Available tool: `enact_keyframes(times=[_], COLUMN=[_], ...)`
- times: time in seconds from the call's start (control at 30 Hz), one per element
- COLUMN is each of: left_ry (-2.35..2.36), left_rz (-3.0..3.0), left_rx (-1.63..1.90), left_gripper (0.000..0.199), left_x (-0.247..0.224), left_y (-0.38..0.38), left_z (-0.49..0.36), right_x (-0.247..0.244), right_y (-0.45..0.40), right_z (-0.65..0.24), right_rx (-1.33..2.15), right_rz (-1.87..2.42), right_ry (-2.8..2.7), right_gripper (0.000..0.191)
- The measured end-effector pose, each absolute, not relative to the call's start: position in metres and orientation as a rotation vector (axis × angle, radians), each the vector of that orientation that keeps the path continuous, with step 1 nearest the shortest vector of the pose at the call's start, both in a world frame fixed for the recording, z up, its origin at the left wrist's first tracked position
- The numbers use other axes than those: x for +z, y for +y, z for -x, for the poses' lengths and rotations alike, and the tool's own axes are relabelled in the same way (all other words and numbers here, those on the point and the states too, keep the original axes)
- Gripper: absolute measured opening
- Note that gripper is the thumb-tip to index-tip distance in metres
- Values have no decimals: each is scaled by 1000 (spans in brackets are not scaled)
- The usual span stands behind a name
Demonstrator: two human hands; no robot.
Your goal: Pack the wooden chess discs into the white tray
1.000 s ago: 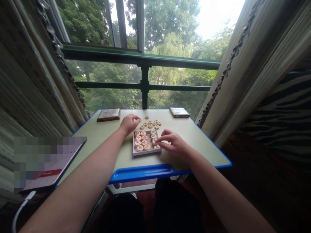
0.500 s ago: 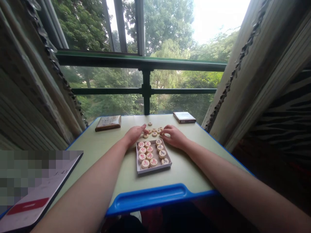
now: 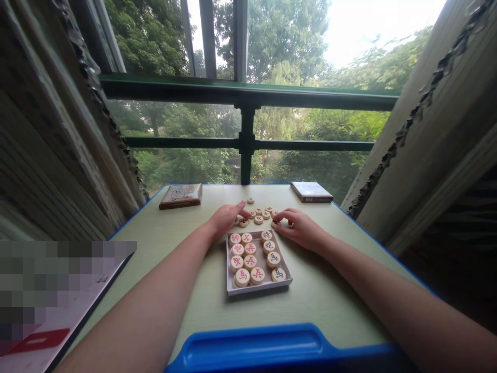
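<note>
Round wooden Chinese chess pieces [image 3: 258, 219] lie in a loose group on the pale green table, beyond a shallow white box [image 3: 259, 290]. Inside the box, red-marked pieces [image 3: 250, 261] fill two columns on the left, and black-marked pieces [image 3: 274, 259] form one column on the right. My left hand [image 3: 227, 221] rests at the group's left side, thumb raised and apart from the fingers, which are beside a chess piece [image 3: 243, 223]. At the right side, my right hand [image 3: 298, 228] has its fingertips on another chess piece [image 3: 275, 224], partly hidden by them.
One chess piece [image 3: 250, 200] lies farther back. A brown-edged flat case [image 3: 180, 196] sits at the back left, a pale flat case [image 3: 311, 191] at the back right. A tablet-like screen [image 3: 89, 290] is at the lower left. The table has a blue edge tray [image 3: 252, 344].
The view has shifted, so the table and box appear lower and further right. Both hands stay at the sides of the loose pieces, and the box's contents look the same.
</note>
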State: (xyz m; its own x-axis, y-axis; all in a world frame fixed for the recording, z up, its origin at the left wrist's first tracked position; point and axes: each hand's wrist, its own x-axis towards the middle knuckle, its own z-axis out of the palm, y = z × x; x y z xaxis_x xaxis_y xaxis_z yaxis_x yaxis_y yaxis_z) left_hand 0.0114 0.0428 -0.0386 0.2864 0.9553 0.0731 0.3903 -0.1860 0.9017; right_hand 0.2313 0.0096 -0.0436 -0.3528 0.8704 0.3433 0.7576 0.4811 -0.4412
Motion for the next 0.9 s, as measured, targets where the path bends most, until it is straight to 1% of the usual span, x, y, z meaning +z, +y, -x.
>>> enact_keyframes(times=[0.13, 0.3, 0.9], left_ry=[1196, 1200, 1182], left_rz=[-1700, -1558, -1510], left_rx=[874, 923, 842], left_gripper=[56, 63, 59], left_x=[-38, -36, -32], left_y=[42, 41, 40], left_z=[-10, -6, -3], right_x=[-43, -44, -43], right_y=[7, 6, 7], right_z=[-229, -226, -227], right_rx=[343, 370, 285], right_rz=[1313, 1315, 1296], right_ry=[-2214, -2225, -2220], right_gripper=[18, 21, 21])
